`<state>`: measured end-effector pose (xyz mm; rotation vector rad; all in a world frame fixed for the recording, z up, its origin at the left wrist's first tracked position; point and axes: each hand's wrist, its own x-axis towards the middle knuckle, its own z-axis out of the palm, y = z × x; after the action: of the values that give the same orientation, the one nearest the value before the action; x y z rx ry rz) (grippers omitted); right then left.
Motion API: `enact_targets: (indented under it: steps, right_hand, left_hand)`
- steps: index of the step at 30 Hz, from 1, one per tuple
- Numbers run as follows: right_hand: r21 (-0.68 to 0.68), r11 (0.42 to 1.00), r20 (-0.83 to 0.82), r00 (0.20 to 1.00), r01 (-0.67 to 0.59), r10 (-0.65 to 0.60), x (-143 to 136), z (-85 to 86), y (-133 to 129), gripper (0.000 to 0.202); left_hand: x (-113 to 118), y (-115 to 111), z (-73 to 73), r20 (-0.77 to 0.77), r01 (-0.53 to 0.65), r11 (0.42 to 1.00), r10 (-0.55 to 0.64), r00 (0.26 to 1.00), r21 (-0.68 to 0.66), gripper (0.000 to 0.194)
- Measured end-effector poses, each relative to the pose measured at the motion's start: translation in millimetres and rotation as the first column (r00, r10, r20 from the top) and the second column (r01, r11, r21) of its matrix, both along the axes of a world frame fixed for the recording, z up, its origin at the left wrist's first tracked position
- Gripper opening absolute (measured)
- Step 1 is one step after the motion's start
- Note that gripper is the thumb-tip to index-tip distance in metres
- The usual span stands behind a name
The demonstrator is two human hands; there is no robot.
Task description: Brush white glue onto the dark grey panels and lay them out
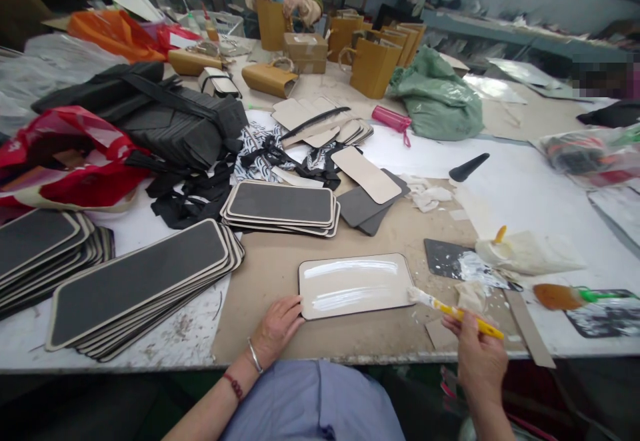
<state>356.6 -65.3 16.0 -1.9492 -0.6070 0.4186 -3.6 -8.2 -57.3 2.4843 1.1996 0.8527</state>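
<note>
A flat beige panel (357, 286) with rounded corners and a dark edge lies on the brown board before me. Wet white streaks, like glue, run along it in two bands. My left hand (280, 328) rests at the panel's lower left corner, fingers stretched out and touching its edge. Between the fingers of my right hand (477, 351) is a paintbrush (450, 309) with a yellow handle. Its white-smeared bristles touch the panel's right edge. Farther right lies a dark plate (443, 258) smeared with white, beside a pale bag-like thing (530, 252).
Stacks of grey panels with beige borders (145, 278) stand on the left; a smaller stack (283, 202) sits behind the panel. Another brush (555, 296) lies at right. Behind are black folded pieces (185, 121), a green bag (435, 98) and a person handling a tan bag (271, 24).
</note>
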Motion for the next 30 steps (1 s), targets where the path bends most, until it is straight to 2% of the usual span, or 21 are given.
enact_targets:
  steps: [3,6,10,13,15,17,21,25,27,30]
  right_hand:
    - [0.022,0.996,-0.03,0.996,-0.087,0.088,-23,6.6,4,0.045]
    - [0.063,0.975,-0.173,0.96,-0.213,0.221,-79,4.3,18,0.043]
    - [0.139,0.92,-0.364,0.845,-0.368,0.393,-147,-3.8,39,0.043]
    - [0.14,0.89,-0.388,0.803,-0.434,0.453,-163,-10.2,47,0.043]
    - [0.089,0.902,-0.312,0.848,-0.423,0.428,-156,-13.0,47,0.042]
    - [0.047,0.922,-0.196,0.901,-0.384,0.386,-137,-14.3,46,0.042]
    - [-0.022,0.956,0.002,0.956,-0.294,0.294,-76,-13.2,43,0.045]
    - [-0.065,0.993,0.155,0.982,-0.099,0.108,-15,-4.5,41,0.052]
    - [-0.04,0.997,0.182,0.98,-0.073,0.079,-3,2.3,43,0.052]
    - [0.035,0.991,0.105,0.986,-0.131,0.127,-10,8.9,54,0.048]
  left_hand:
    - [2,-2,0.3,0.006,-0.032,0.999,0.032,0.999,0.001,0.019]
    - [3,-4,2.7,-0.002,-0.043,0.999,0.043,0.999,0.017,0.019]
    - [4,-4,5.9,-0.017,-0.046,0.998,0.047,0.999,0.05,0.019]
    - [5,-3,7.7,-0.023,-0.047,0.997,0.048,0.999,0.068,0.019]
    - [5,-3,8.7,-0.026,-0.039,0.997,0.041,0.999,0.067,0.019]
    - [5,-3,9.0,-0.029,-0.032,0.997,0.034,0.999,0.073,0.019]
    - [3,-3,6.1,-0.032,-0.032,0.995,0.035,0.999,0.091,0.019]
    - [3,-2,2.9,-0.019,-0.021,0.995,0.023,1.0,0.101,0.019]
    - [3,-2,3.0,-0.025,-0.017,0.995,0.02,0.999,0.101,0.02]
    - [2,-3,4.0,-0.049,-0.02,0.995,0.024,0.998,0.095,0.021]
